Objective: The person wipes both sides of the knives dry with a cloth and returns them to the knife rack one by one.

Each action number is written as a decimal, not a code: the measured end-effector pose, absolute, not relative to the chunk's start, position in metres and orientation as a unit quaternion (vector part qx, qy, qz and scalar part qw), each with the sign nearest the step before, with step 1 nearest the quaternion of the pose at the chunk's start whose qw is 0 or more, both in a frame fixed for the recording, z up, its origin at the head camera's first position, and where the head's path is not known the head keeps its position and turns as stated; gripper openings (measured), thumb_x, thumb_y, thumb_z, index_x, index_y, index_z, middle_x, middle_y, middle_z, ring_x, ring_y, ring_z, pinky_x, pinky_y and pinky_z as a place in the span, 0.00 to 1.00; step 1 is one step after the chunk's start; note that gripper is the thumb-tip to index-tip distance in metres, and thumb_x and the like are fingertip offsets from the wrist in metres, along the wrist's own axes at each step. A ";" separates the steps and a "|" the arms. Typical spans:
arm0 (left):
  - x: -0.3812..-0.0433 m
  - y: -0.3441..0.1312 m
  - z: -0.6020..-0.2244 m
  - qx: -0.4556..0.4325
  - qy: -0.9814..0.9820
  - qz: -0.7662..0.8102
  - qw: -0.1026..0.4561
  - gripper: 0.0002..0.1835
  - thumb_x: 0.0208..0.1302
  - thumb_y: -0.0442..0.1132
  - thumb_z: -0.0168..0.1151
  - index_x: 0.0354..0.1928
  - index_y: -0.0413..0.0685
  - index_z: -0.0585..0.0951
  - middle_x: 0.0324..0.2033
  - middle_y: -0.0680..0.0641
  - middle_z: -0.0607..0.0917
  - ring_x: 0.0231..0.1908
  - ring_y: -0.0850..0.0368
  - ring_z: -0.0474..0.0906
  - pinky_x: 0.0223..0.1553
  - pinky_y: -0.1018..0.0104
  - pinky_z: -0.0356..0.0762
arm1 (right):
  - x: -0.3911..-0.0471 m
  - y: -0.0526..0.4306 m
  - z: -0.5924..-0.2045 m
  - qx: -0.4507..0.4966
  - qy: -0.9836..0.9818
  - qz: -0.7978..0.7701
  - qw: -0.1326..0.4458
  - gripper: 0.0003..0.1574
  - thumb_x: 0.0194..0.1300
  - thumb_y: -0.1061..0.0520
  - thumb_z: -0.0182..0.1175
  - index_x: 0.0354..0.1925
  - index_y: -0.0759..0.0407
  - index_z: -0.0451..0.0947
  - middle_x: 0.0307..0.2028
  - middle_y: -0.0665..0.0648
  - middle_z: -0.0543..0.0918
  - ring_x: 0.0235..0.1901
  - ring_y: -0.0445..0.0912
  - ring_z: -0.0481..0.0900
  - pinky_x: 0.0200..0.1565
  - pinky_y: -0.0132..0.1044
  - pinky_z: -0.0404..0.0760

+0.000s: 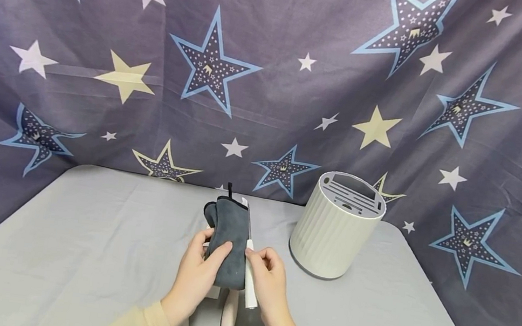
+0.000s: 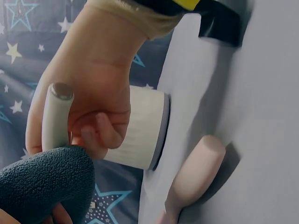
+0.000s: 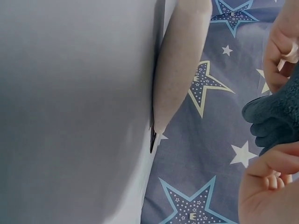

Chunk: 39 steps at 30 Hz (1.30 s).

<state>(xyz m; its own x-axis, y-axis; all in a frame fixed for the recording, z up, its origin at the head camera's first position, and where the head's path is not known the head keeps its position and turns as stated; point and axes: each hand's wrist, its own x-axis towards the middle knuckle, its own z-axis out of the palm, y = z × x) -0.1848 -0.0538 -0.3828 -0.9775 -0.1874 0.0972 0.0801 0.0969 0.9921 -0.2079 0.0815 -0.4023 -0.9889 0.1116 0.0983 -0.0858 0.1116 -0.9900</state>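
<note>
A folded dark grey cloth (image 1: 230,235) with black edging and a hanging loop is held up over the table. My left hand (image 1: 198,267) grips it from the left, thumb across its front. At the cloth's right edge my right hand (image 1: 268,283) pinches the white handle of a knife (image 1: 250,284); its thin blade runs up beside the cloth and is partly hidden. In the left wrist view the right hand (image 2: 88,93) shows with the handle's capped end upward. Below the cloth lies a utensil with a pale pink handle (image 1: 229,316); its far end is hidden in the head view.
A cream, ribbed knife block (image 1: 333,231) with a grey slotted top stands to the right on the grey-covered table (image 1: 84,250). Pale objects partly show under the left hand. A star-patterned curtain (image 1: 271,77) hangs behind the table.
</note>
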 end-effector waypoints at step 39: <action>-0.153 -0.038 -0.390 0.024 -0.715 -0.699 0.016 0.30 0.69 0.48 0.60 0.66 0.37 0.67 0.43 0.41 0.83 0.41 0.59 0.80 0.38 0.64 0.81 | -0.215 0.093 -0.400 -0.024 -0.722 0.685 0.093 0.17 0.66 0.55 0.61 0.24 0.63 0.70 0.18 0.46 0.69 0.20 0.38 0.69 0.23 0.31 0.71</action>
<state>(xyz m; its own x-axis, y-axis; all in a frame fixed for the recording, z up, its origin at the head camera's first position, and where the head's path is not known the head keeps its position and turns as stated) -0.1526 -0.0384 -0.3905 -0.9983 -0.0572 -0.0100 -0.0113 0.0224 0.9997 -0.2149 0.0932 -0.4003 -0.9815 0.1624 0.1015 -0.0929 0.0598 -0.9939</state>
